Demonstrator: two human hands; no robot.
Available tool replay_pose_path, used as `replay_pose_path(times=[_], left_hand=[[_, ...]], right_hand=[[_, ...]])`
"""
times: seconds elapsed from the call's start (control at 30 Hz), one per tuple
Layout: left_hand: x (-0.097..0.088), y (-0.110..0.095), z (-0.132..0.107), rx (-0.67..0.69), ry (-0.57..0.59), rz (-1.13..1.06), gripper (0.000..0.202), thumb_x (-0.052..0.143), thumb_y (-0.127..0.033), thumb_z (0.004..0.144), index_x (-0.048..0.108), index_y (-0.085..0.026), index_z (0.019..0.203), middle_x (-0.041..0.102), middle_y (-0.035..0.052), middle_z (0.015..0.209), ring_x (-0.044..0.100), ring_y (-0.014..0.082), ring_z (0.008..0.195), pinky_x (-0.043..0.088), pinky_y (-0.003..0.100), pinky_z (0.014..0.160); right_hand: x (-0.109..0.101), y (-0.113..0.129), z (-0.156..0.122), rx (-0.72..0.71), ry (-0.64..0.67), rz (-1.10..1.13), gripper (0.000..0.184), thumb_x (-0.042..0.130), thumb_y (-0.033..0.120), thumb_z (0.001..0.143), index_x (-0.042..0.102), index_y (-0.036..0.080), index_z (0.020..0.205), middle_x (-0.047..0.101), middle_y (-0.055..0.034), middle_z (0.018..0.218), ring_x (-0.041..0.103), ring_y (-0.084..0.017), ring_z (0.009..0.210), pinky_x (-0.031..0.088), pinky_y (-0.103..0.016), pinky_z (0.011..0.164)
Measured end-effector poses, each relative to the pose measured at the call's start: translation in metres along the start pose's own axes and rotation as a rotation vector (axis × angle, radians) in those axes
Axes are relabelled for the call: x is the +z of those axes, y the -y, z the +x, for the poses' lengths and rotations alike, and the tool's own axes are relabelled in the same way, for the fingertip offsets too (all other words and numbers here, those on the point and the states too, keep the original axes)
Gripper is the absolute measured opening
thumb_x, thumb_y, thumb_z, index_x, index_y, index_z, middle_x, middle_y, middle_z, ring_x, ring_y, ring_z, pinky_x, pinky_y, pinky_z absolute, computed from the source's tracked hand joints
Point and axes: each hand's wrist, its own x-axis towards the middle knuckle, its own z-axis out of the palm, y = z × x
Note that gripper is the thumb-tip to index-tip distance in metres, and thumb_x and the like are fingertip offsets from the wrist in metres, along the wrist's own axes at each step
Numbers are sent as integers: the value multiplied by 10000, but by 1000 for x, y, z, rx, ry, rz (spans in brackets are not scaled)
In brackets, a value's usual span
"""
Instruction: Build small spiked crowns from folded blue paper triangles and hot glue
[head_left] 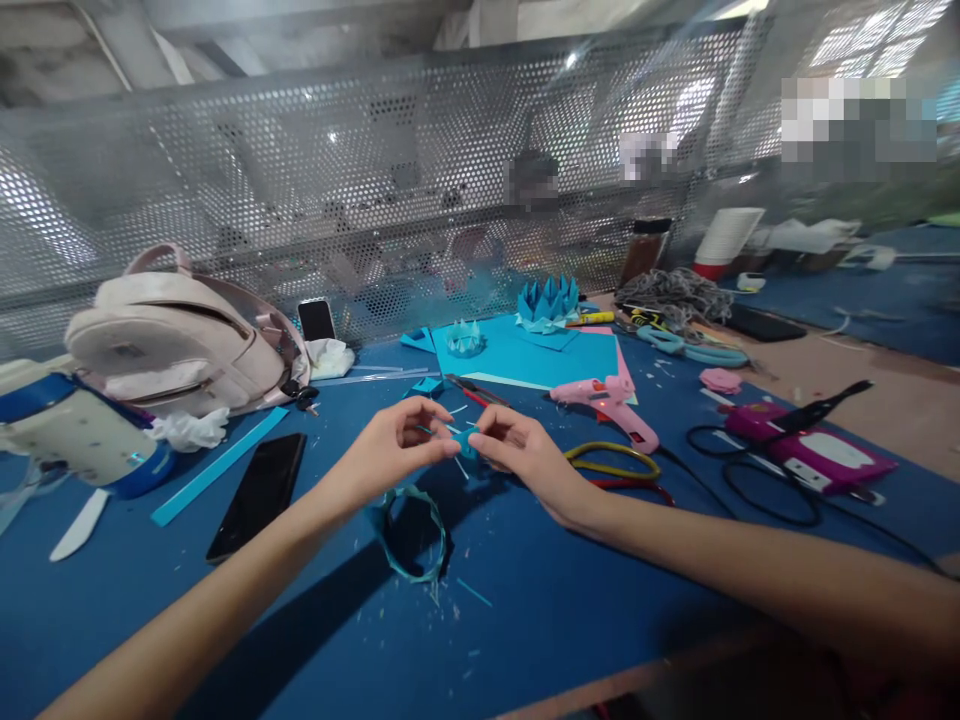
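Paper piece point(466, 446) pinched above the table point(540, 610) centre.
I had left hand point(394, 450) and right hand point(521, 455) fingertips clenched on it; paper ring point(411, 537) lay at 7 o'clock, glue gun point(611, 400) at 2 o'clock.

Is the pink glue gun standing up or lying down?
Lying down. The pink glue gun rests on its side on the table; the left hand and right hand pinch a blue paper piece.

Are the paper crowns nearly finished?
Looks done: a big spiky blue paper crown and a small spiky blue paper crown at the back. In hand: the left hand and right hand pinch a small teal paper piece. Probably left: the teal paper ring below them lies loose, and the flat blue paper sheet is unfolded.
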Motion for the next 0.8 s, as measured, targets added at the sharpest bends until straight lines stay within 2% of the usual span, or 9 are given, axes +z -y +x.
replay_pose_path(times=[0.07, 0.17, 0.3, 0.4, 0.5, 0.57, 0.63, 0.7, 0.8], left_hand=[[9, -2, -8, -29, -11, -83, 338, 780, -288, 685, 591, -161, 934, 647, 16, 876, 630, 138, 767, 484, 269, 717], [20, -4, -18, -53, -44, -166, 225, 749, -299, 723, 585, -153, 768, 627, -9, 725, 606, 120, 686, 480, 256, 686], [23, -5, -27, -134, -100, -298, 297, 774, -354, 707, 551, -159, 692, 644, -10, 639, 646, 141, 634, 498, 259, 643], [18, -5, -35, -109, -104, -289, 297, 800, -345, 687, 573, -155, 666, 636, -16, 552, 590, 110, 541, 446, 216, 569], [9, -5, -45, -79, -136, -234, 238, 784, -321, 710, 625, -148, 672, 603, -28, 490, 506, 83, 483, 398, 202, 541], [2, -4, -51, -75, -139, -187, 233, 741, -343, 756, 661, -140, 673, 597, -19, 507, 480, 80, 482, 390, 209, 541], [-4, -2, -56, -70, -116, -128, 286, 691, -381, 805, 673, -134, 661, 586, -11, 535, 450, 75, 479, 365, 211, 523], [-8, 2, -59, -68, -99, -86, 344, 650, -417, 840, 639, -137, 640, 556, -16, 550, 422, 71, 472, 321, 209, 494], [-10, 9, -59, -70, -83, -65, 413, 622, -458, 856, 523, -156, 593, 467, -42, 534, 364, 64, 465, 259, 206, 466]], right_hand=[[5, 6, -5, 27, -1, 72, 333, 719, 448, 797, 505, 197, 755, 504, 53, 648, 429, -95, 579, 344, -235, 561], [13, 14, -11, 23, 38, 97, 342, 726, 444, 797, 497, 195, 750, 564, 31, 669, 508, -106, 619, 384, -232, 579], [14, 21, -16, 17, 98, 46, 328, 724, 448, 800, 518, 194, 786, 545, 38, 689, 519, -102, 622, 408, -225, 581], [2, 27, -24, 66, 226, -112, 281, 647, 465, 864, 583, 197, 918, 591, 15, 786, 536, -106, 650, 430, -230, 600], [-23, 34, -40, 71, 329, -470, 259, 553, 460, 925, 643, 233, 1010, 674, -19, 892, 602, -148, 740, 460, -266, 665], [-48, 37, -54, -2, 177, -854, 259, 517, 454, 931, 680, 253, 946, 695, -29, 898, 621, -184, 766, 451, -297, 677], [-77, 37, -67, -80, -94, -1191, 318, 471, 485, 918, 677, 247, 873, 698, -61, 951, 633, -251, 846, 446, -339, 683], [-108, 35, -77, -42, -355, -1397, 396, 405, 550, 910, 644, 243, 835, 684, -92, 938, 630, -299, 839, 430, -366, 626], [-151, 28, -77, -10, -397, -1398, 400, 439, 601, 876, 608, 241, 918, 682, -127, 1030, 613, -363, 977, 466, -433, 722]])
